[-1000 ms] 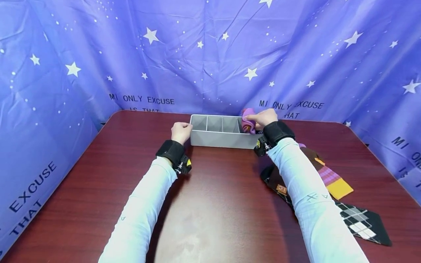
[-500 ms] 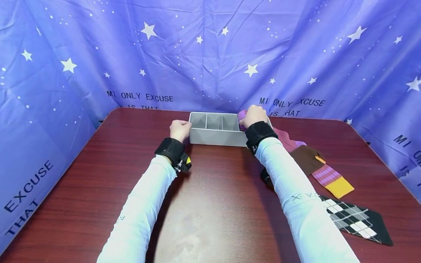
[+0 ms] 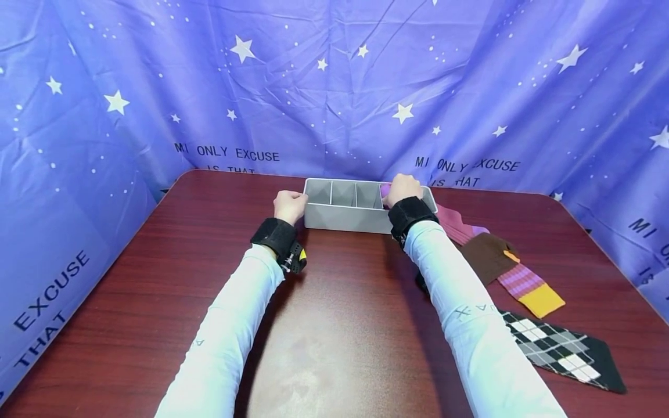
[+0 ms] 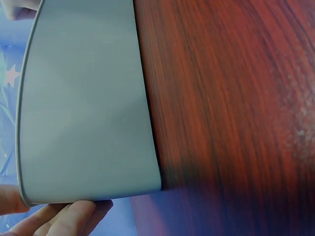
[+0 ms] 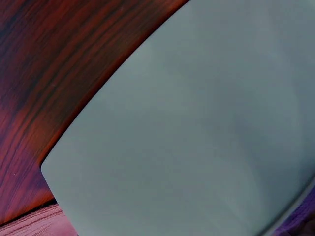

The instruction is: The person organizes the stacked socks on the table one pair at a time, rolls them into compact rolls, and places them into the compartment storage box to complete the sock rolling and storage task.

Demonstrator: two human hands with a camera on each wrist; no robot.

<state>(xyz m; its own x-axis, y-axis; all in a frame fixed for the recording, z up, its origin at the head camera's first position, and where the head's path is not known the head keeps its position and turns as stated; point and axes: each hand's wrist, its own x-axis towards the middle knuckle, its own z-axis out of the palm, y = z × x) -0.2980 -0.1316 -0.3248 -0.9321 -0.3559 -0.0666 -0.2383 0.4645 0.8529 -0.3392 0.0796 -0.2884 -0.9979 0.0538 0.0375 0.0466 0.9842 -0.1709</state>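
A long grey divided box (image 3: 347, 217) stands near the far edge of the table. My left hand (image 3: 290, 207) grips its left end; in the left wrist view the thumb (image 4: 11, 199) is at the rim and the curled fingers (image 4: 74, 216) lie against the outer end wall. Over the box's right part, my right hand (image 3: 405, 188) reaches down into a compartment, holding a rolled purple sock (image 3: 385, 189). Most of that sock and the right fingertips are hidden by the hand and box wall. The right wrist view shows mainly the box's front wall (image 5: 172, 123).
Right of the box lie a pink sock (image 3: 453, 225), a brown piece of sock (image 3: 486, 255), a striped sock end with yellow toe (image 3: 540, 299) and a black-and-white argyle sock (image 3: 569, 351), partly under the right arm. A blue star-patterned curtain (image 3: 324, 93) hangs behind the table.
My right hand has moved slightly left and lowered the rolled purple sock into the box. More of the socks at right is uncovered. The left hand keeps its grip on the box end.
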